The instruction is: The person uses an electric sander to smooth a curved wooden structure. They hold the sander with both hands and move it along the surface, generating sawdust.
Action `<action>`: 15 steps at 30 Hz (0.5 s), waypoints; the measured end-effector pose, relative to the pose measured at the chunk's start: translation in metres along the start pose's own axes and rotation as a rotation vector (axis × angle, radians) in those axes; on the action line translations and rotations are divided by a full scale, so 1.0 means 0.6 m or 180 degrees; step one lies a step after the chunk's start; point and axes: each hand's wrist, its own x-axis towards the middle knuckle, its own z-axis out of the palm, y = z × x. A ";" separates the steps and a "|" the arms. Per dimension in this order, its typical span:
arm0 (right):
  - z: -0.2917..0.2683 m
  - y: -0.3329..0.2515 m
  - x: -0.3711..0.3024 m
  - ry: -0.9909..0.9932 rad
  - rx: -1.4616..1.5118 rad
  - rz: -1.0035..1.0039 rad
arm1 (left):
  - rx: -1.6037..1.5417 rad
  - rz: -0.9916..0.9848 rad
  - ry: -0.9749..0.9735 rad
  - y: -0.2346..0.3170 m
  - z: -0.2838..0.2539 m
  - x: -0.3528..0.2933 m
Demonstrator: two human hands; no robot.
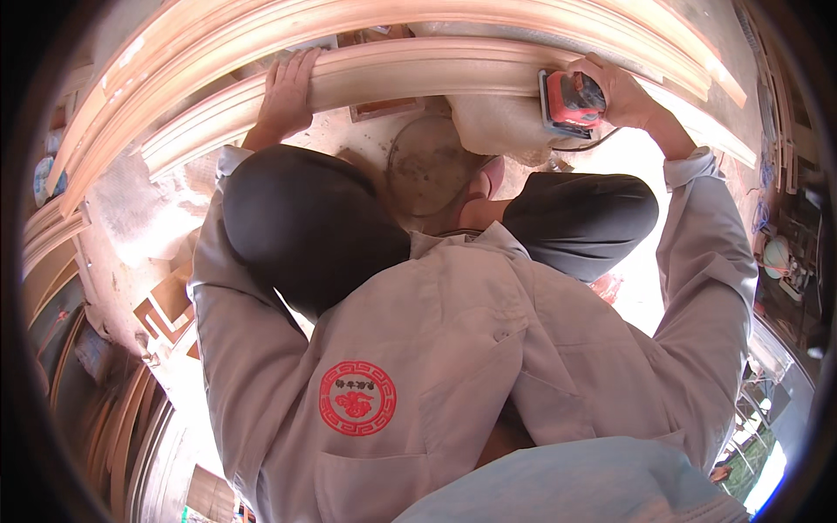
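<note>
While the left hand (286, 91) lies flat, fingers spread and holding nothing, palm pressed down on the long wooden moulding (410, 74), the right hand (615, 91) is wrapped over the top of a red and black palm sander (571, 103), fingers curled closed around its body. Sander sits on the moulding's face toward the right-hand end of the visible length, its pad against the wood; a dark cord (584, 144) loops out just below it. Moulding runs across the upper part of the view, bent into an arc by the lens, pale wood with ridged profile lines along its length. More lengths of similar pale trim (418, 17) lie just beyond it, roughly parallel. Person wears a grey work jacket (436, 349) with a round red emblem on the chest pocket, dark trousers at the knees beneath the hands. Between the knees, a round dusty lid-like disc (427, 166) on the ground. Curved wooden frames (131, 427) stacked at lower left; floor there dusted white.
</note>
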 end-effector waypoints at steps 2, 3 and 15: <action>-0.003 -0.006 0.015 -0.0010 0.0091 -0.0203 | -0.0003 0.0090 0.0147 -0.004 0.001 0.003; -0.003 -0.016 0.026 -0.0013 0.0072 -0.0272 | -0.0008 0.0144 0.0206 -0.006 0.003 0.006; 0.012 -0.188 0.166 0.0050 -0.0014 -0.0854 | -0.0251 0.0197 0.0478 -0.004 0.014 -0.005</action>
